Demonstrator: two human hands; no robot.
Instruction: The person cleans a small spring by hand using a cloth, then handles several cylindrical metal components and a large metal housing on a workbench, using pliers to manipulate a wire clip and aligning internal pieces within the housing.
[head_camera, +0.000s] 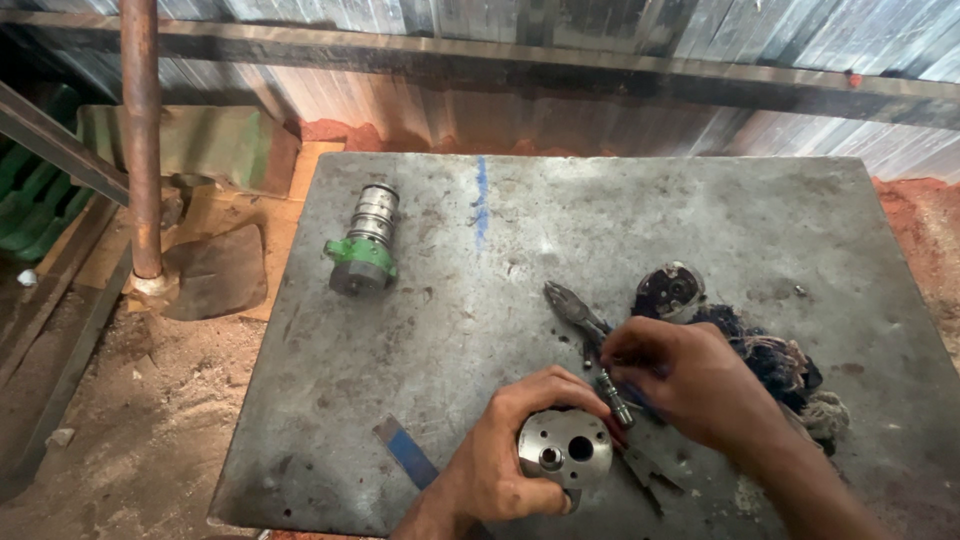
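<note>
Near the front edge of the grey metal plate (620, 220), the left hand (505, 450) curls closed around a round drilled steel block (565, 447); the right hand (690, 375) pinches a small ribbed metal pin (614, 397) just above it; dark pliers (577, 312) lie just beyond; a green-based steel cylinder (366, 240) sits far left.

Bare plate (700, 215) spans the upper right and lower left. Green cylinder (365, 245) blocks upper left; pliers (575, 310), rag (775, 360) and round casing (668, 290) crowd right of centre.
</note>
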